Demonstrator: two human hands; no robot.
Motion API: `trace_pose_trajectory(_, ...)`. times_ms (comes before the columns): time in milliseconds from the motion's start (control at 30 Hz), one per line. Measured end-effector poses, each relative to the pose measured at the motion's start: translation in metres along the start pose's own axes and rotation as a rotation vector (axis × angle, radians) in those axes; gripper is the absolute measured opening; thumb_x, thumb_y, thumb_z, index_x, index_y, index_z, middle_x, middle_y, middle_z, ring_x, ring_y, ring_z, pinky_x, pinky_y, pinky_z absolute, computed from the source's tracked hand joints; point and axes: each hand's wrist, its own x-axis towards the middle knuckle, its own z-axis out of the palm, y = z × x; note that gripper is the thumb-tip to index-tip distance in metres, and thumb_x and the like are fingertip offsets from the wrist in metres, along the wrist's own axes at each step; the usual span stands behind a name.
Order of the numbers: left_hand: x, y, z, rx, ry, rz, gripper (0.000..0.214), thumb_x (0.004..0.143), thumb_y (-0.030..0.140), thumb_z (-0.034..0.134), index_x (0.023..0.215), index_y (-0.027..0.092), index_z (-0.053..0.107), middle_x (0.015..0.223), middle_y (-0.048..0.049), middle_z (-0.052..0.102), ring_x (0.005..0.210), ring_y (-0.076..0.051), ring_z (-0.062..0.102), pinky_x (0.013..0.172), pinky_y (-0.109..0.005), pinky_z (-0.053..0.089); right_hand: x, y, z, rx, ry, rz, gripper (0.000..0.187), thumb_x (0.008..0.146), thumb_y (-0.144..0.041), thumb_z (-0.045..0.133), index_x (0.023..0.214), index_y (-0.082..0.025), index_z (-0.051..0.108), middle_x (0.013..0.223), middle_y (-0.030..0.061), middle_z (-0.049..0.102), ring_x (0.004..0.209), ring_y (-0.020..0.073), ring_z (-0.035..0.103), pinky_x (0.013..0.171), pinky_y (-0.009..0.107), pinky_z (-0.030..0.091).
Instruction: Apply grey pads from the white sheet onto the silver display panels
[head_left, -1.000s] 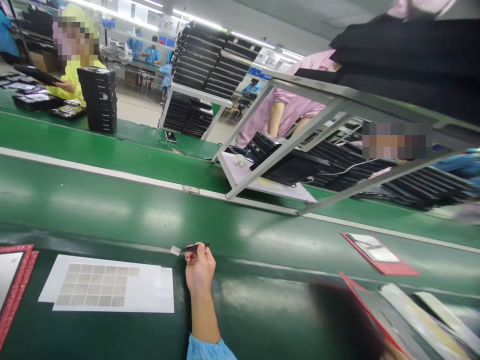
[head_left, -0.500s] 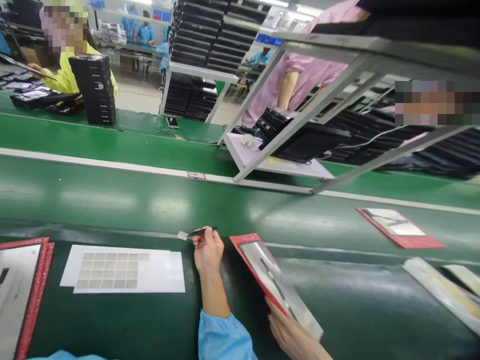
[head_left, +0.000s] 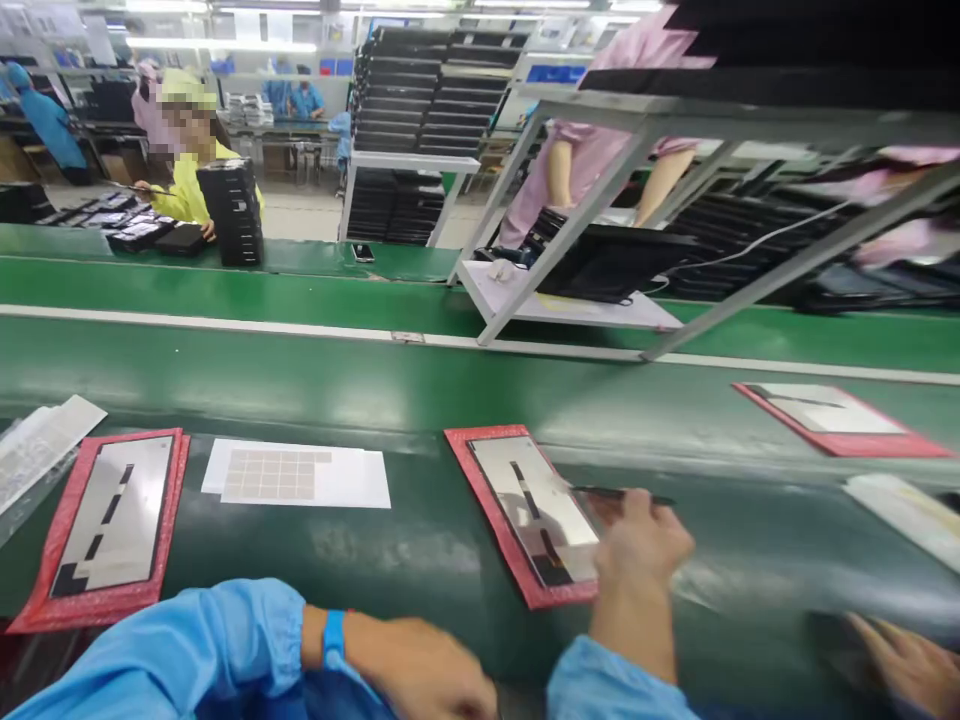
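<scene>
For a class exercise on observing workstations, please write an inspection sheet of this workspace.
Surface: green bench, glossy with reflections.
Job's things: middle panel on red wrap, dark slim tool, sheet of pale squares.
Clutter: white strips at left, pale strip at right.
Grips: left grip at bottom edge, hold unclear; right grip holds the tool near the middle panel.
Cables: white cable by the rack.
Surroundings: person in yellow, another's hand, stacked black cases.

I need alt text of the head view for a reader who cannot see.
The right hand holds a slim dark tool at a flat panel on red wrapping; the left hand is at the bottom edge. A white sheet with beige squares lies further left.
</scene>
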Motion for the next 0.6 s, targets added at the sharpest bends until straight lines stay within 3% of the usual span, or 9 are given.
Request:
trace_pose_trajectory(67, 0.014, -0.005, -0.02, 0.189, 0.367, -0.264, 0.031, 0.104, 0.049, 0.066, 0.114, 0.02, 0.076, 0.114, -0.0069, 0.081, 0.107, -0.025, 0.076, 0.087, -0.035, 0.063, 0.015, -0.003, -0.015, -0.039, 0.073, 0.093, 0.034, 0.116, -0.039, 0.063, 0.103, -0.008, 0.059, 0.087, 0.0032, 0.057, 0.074, 0.0079, 0.057, 0.067, 0.016, 0.052)
trace_pose_trajectory(100, 0.025, -0.008, -0.028, 0.234, 0.468, -0.343, 0.041, 0.109, 0.048, 0.058, 0.128, 0.014, 0.072, 0.13, -0.0149, 0.077, 0.122, -0.03, 0.072, 0.101, -0.042, 0.062, 0.02, -0.003, -0.023, -0.055, 0.074, 0.14, 0.032, 0.117, -0.036, 0.061, 0.1, -0.009, 0.057, 0.086, 0.0031, 0.058, 0.073, 0.0083, 0.058, 0.067, 0.017, 0.052)
trace_pose_trajectory(200, 0.062, -0.018, -0.037, 0.284, 0.58, -0.434, 0.066, 0.113, 0.052, 0.047, 0.156, 0.002, 0.052, 0.161, -0.0258, 0.059, 0.152, -0.038, 0.054, 0.124, -0.054, 0.05, 0.018, -0.001, -0.038, -0.077, 0.038, 0.236, 0.029, 0.116, -0.031, 0.06, 0.097, -0.01, 0.053, 0.084, 0.0032, 0.06, 0.071, 0.0097, 0.061, 0.07, 0.02, 0.057)
trace_pose_trajectory(333, 0.083, -0.024, -0.023, 0.339, 0.599, -0.487, 0.07, 0.115, 0.048, 0.042, 0.162, -0.004, 0.044, 0.172, -0.0265, 0.048, 0.164, -0.039, 0.041, 0.136, -0.059, 0.035, -0.008, 0.006, -0.041, -0.075, -0.022, 0.279, 0.025, 0.114, -0.028, 0.057, 0.097, -0.011, 0.051, 0.08, 0.0054, 0.061, 0.067, 0.0119, 0.062, 0.066, 0.02, 0.057)
trace_pose_trajectory(433, 0.063, -0.024, -0.006, 0.381, 0.587, -0.482, 0.068, 0.115, 0.042, 0.042, 0.164, -0.005, 0.042, 0.176, -0.0258, 0.044, 0.167, -0.036, 0.038, 0.138, -0.057, 0.031, -0.038, 0.013, -0.05, -0.065, -0.06, 0.299, 0.019, 0.113, -0.019, 0.049, 0.095, -0.013, 0.05, 0.077, 0.0073, 0.061, 0.064, 0.0135, 0.063, 0.063, 0.019, 0.056)
trace_pose_trajectory(600, -0.013, -0.013, 0.028, 0.383, 0.537, -0.506, 0.067, 0.115, 0.044, 0.045, 0.167, 0.0, 0.042, 0.177, -0.0225, 0.044, 0.17, -0.033, 0.035, 0.139, -0.047, 0.029, -0.107, 0.031, -0.079, -0.06, -0.125, 0.342, 0.016, 0.108, -0.018, 0.052, 0.093, -0.012, 0.053, 0.08, 0.0095, 0.062, 0.065, 0.0146, 0.064, 0.067, 0.023, 0.061)
